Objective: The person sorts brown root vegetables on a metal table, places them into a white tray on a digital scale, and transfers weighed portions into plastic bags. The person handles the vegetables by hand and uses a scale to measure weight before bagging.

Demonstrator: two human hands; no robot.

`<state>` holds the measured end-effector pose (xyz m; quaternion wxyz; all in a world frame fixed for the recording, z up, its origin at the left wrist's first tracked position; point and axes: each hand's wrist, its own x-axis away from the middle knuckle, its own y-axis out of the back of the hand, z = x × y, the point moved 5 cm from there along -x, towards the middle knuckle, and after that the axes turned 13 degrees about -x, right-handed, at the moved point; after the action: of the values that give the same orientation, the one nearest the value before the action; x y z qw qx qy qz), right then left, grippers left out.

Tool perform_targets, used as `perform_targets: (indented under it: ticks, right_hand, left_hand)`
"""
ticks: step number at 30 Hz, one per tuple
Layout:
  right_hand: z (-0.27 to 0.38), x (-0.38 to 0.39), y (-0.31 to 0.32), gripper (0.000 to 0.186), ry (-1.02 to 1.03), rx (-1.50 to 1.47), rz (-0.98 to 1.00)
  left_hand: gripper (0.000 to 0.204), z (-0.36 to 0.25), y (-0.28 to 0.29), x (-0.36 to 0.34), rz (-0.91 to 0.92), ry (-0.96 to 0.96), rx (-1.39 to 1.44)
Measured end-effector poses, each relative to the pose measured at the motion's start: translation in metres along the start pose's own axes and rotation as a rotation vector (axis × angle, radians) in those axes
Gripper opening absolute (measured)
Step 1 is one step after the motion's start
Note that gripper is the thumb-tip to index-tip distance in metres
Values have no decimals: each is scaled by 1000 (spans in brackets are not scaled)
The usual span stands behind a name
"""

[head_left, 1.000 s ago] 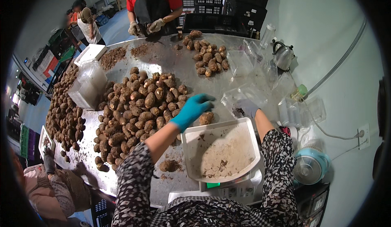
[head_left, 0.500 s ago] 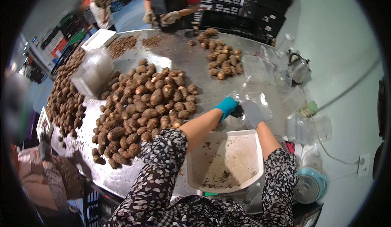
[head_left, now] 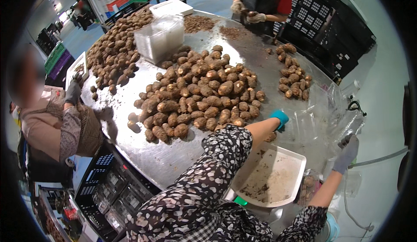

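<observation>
My left hand (head_left: 279, 119), in a teal glove, is at the edge of a clear plastic container (head_left: 302, 125) lying right of the large heap of brown tubers (head_left: 202, 90); its fingertips are hidden. My right hand (head_left: 348, 151), in a grey glove with dark dirt at the fingers, is closed on a clear plastic piece (head_left: 349, 127) at the table's right side. A white tray (head_left: 267, 177) with soil scraps stands below and between my arms. A single tuber (head_left: 270, 136) lies just under my left hand.
Smaller tuber piles (head_left: 293, 79) lie right and left. Stacked clear containers (head_left: 156, 40) stand among them on the steel table (head_left: 117, 129). Gloved co-workers work at the left (head_left: 71, 94) and far side (head_left: 256, 16). Black crates (head_left: 102, 190) stand below left; a kettle and cables line the right wall.
The view has swung, so the table appears tilted. My right hand has moved from the container in front out to the right, onto other plastic. My left hand remains by the container in front.
</observation>
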<state>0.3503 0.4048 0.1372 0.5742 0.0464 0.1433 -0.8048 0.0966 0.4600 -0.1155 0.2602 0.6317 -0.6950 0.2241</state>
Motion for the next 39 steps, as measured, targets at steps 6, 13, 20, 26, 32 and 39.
perform_targets:
  ticks: [6, 13, 20, 26, 32, 39]
  right_hand:
    - [58, 157, -37, 15, 197, 508, 418]
    - [14, 283, -21, 7, 366, 775, 1066]
    - [17, 315, -35, 15, 551, 809, 1154]
    - [17, 326, -22, 16, 594, 907, 989]
    - [4, 341, 3, 14, 576, 906, 740]
    - [1, 342, -10, 13, 540, 756, 756]
  left_hand:
    - [39, -16, 6, 55, 114, -195, -288]
    - [42, 52, 204, 242, -986, -770, -803]
    - [57, 196, 345, 296, -1283, -269, -1312]
    - [47, 199, 364, 296, -947, -330, -394]
    - [37, 146, 235, 342, -219, -597, 479]
    - [42, 135, 89, 339, 650, -338, 881]
